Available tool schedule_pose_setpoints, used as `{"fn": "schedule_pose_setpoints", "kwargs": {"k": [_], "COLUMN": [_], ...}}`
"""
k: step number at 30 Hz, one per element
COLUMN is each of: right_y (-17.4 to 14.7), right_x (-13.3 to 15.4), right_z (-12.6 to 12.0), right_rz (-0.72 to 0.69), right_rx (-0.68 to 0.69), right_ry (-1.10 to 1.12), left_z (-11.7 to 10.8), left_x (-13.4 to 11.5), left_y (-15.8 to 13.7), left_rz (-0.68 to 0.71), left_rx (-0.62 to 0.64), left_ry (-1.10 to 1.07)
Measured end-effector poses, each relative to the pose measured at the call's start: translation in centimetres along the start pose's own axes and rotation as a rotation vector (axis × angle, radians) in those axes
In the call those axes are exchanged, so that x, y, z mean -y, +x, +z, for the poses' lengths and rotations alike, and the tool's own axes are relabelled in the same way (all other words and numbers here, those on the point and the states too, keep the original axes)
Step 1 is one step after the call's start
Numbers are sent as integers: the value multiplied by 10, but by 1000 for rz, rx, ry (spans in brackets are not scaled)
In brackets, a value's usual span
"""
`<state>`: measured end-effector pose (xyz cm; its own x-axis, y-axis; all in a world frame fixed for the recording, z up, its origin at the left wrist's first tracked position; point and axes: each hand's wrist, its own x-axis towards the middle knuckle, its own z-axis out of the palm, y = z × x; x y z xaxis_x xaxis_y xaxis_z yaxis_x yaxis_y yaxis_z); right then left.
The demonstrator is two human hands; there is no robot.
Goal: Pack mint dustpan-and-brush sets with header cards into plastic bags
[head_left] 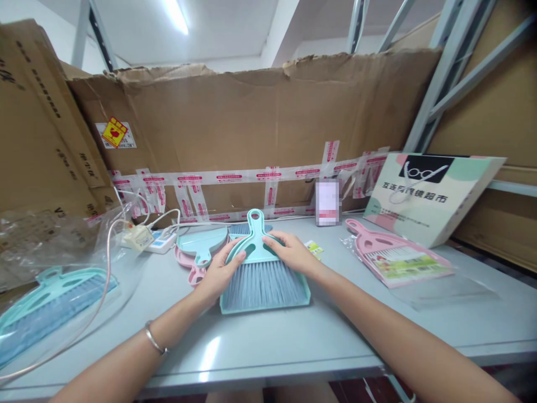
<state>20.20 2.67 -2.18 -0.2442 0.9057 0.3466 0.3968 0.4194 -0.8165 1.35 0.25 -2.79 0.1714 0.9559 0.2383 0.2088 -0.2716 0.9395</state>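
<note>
A teal hand brush (268,282) with grey-blue bristles lies nested in a matching teal dustpan (265,309), its looped handle pointing away from me. My left hand (222,266) grips the left side of the set, thumb on top near the handle. On the right side my right hand (291,252) is closed round the edge, its thumb on the brush's shoulder. Fingers under the set are hidden. Just behind and left, another teal dustpan (203,242) rests on a pink one (184,258). Part of a second blue-bristled brush (239,230) shows behind the handle.
A bagged pink dustpan set (398,254) lies at right before a printed box (432,196). At left are a bagged teal set (54,305), a power strip (161,240) and a trailing cable (108,263). A phone (328,202) leans against the large cardboard box (251,123).
</note>
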Motion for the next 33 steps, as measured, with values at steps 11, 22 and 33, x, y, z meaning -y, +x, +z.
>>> {"fn": "schedule_pose_setpoints", "kwargs": {"k": [11,22,33], "right_y": [7,14,23], "right_x": [16,11,-29], "right_z": [1,14,-68], "right_rz": [-20,25,135], "right_rx": [105,132,-42], "right_ry": [36,145,-58], "left_z": [-3,-9,-14], "left_x": [-7,-1,-3], "left_y": [3,5,7], "left_rz": [100,95,83], "left_rx": [9,25,-42], "left_ry": [134,150,134]}}
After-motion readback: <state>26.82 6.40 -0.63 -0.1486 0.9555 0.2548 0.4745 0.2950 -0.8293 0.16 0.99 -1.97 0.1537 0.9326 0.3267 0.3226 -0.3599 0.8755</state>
